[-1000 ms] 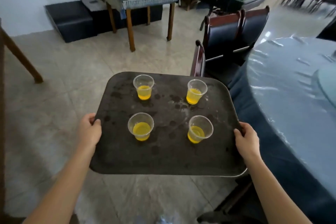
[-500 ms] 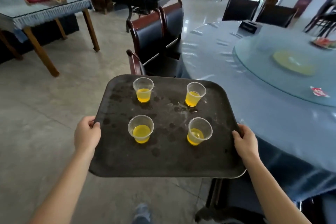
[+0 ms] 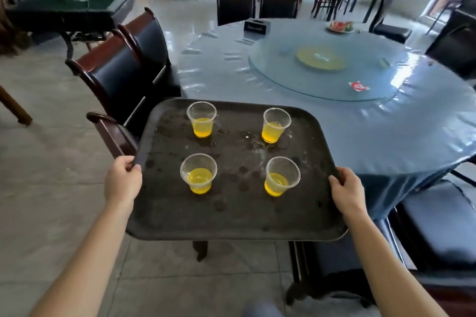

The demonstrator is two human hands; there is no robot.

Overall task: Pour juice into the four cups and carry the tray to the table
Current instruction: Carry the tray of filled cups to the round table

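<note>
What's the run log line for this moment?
carry | left hand, right hand grip tray | four cups filled | round table ahead

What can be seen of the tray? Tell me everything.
The tray is a dark, rounded-corner rectangle with a raised rim, plastic by the look, its surface spotted with wet marks. It is held roughly level in the air, the left hand gripping its left edge and the right hand its right. Four clear cups of yellow juice stand upright on it in a square. Its far edge overlaps the round table in view.
</note>
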